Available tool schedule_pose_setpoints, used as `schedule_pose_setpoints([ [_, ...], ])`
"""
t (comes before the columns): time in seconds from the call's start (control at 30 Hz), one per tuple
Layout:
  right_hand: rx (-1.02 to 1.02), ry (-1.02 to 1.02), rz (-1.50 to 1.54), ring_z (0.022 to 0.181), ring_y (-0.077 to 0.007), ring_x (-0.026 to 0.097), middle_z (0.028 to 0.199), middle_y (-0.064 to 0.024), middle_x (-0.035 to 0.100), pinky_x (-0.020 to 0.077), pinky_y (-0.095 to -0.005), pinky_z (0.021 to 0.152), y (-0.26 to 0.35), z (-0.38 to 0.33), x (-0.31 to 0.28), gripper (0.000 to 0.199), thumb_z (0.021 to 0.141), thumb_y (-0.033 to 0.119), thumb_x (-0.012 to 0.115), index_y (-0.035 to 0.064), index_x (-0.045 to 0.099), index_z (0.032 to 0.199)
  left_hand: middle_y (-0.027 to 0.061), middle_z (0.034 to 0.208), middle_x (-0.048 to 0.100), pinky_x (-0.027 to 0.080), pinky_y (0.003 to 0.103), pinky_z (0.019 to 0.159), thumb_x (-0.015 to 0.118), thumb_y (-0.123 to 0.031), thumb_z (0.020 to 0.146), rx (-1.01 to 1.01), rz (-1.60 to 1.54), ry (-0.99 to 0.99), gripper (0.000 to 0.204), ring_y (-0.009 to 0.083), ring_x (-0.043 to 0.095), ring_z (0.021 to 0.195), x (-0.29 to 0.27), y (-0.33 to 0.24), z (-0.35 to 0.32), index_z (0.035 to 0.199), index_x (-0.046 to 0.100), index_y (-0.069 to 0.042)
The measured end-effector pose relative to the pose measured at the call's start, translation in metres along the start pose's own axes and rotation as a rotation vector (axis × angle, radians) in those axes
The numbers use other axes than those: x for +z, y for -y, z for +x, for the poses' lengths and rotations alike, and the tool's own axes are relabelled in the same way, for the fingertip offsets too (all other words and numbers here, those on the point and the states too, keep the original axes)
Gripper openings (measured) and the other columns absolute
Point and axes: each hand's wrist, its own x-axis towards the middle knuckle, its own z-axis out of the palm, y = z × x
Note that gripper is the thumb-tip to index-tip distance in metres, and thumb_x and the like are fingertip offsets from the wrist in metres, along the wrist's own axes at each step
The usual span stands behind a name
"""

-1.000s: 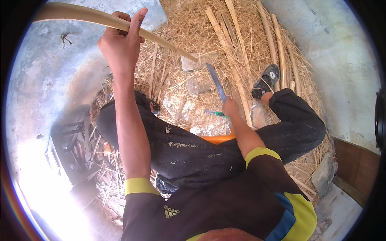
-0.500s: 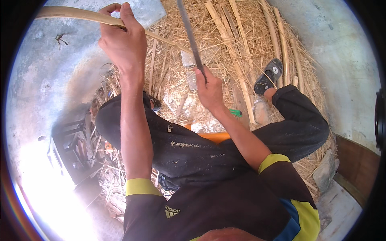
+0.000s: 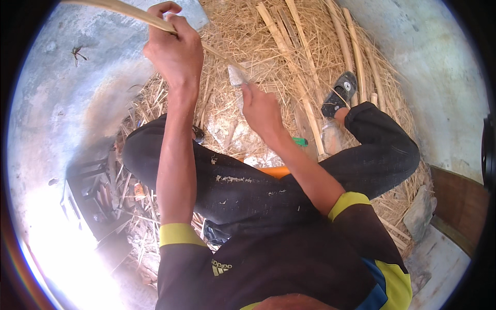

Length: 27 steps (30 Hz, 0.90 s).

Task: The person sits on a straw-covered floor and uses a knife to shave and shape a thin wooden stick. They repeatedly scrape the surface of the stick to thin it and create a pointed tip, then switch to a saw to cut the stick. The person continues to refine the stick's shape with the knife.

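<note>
Your left hand (image 3: 175,51) is clamped on a pale bamboo strip (image 3: 129,11), which slants from the upper left edge through your grip down to near the pale block (image 3: 237,76); your right hand (image 3: 262,111) is well apart, lower and to the right, fingers curled beside that block, but can't tell whether it's clamped on anything. Green tool handle (image 3: 300,141) sits just beside your right forearm, orange object (image 3: 274,171) between your thighs. Farther out: straw-like shavings (image 3: 232,26), split bamboo slats (image 3: 311,61), your dark shoe (image 3: 339,94) next to more lengths, grey rock (image 3: 419,213) lower right.
</note>
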Motion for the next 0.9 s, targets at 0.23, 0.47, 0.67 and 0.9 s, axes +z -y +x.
schedule_pose_setpoints([
  [0.23,0.052,0.182,-0.150,0.063,-0.0417,0.065,0.066,-0.0274,0.062,0.0507,-0.0487,0.058,0.007,0.024,-0.010,0.036,0.099,0.024,0.047,-0.0057,0.064,0.090,0.0090,0.051,0.054,0.040,0.030,0.043,0.046,-0.005,0.089,-0.053,0.039,0.048,0.014,0.0152,0.056,0.043,-0.010,0.013,0.002,0.089,0.060,-0.004],
  [0.47,-0.056,0.071,-0.143,0.068,-0.0354,0.067,0.074,-0.0228,0.065,0.0519,-0.0440,0.061,-0.021,-0.001,0.024,0.032,0.098,0.021,0.047,-0.0032,0.066,0.090,0.0052,0.049,0.051,0.035,0.029,0.041,0.046,-0.006,0.089,-0.070,-0.018,0.014,0.016,0.0115,0.049,0.042,-0.008,0.011,0.003,0.087,0.062,-0.003],
  [0.67,0.382,0.283,-0.492,0.086,-0.0412,0.066,0.083,-0.0261,0.066,0.0508,-0.0505,0.081,-0.167,-0.029,0.018,0.039,0.098,0.030,0.043,-0.0007,0.067,0.096,0.0076,0.051,0.055,0.037,0.028,0.040,0.044,-0.005,0.090,-0.042,-0.029,0.073,0.018,0.0124,0.053,0.042,-0.004,0.009,0.000,0.086,0.061,-0.001],
  [0.9,0.085,0.113,0.097,0.059,-0.0410,0.062,0.062,-0.0221,0.061,0.0446,-0.0504,0.054,0.006,-0.011,-0.035,0.034,0.101,0.026,0.044,-0.0034,0.059,0.105,0.0007,0.047,0.045,0.026,0.029,0.040,0.048,-0.007,0.086,-0.056,-0.043,-0.047,0.019,0.0079,0.039,0.041,-0.008,0.022,0.002,0.083,0.065,-0.003],
])
